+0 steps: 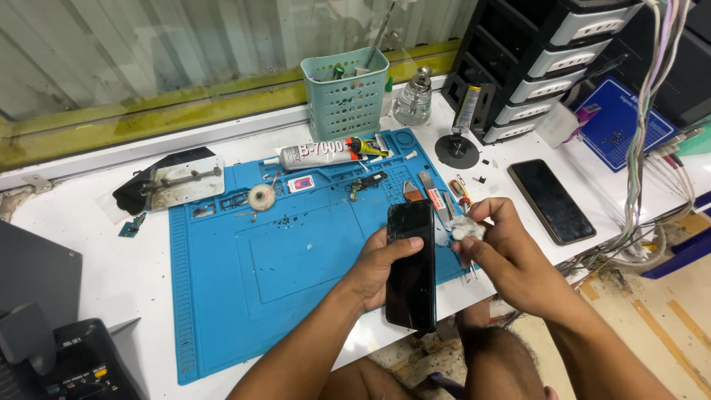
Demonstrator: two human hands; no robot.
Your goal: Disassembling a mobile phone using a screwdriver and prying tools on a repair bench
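A flat, glossy black smartphone (411, 267) is gripped by the left hand (381, 263) over the near right edge of the blue silicone mat (244, 289), while a crumpled white wad (466, 228) is pinched in the right hand (503, 255).

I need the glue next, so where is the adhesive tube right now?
In the head view the adhesive tube lies on its side at the far edge of the blue mat, just in front of the green basket.

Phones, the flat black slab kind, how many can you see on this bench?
2. One black phone is held in the left hand over the blue silicone work mat. The other black phone lies flat on the white benchtop to the right. Others may be hidden.
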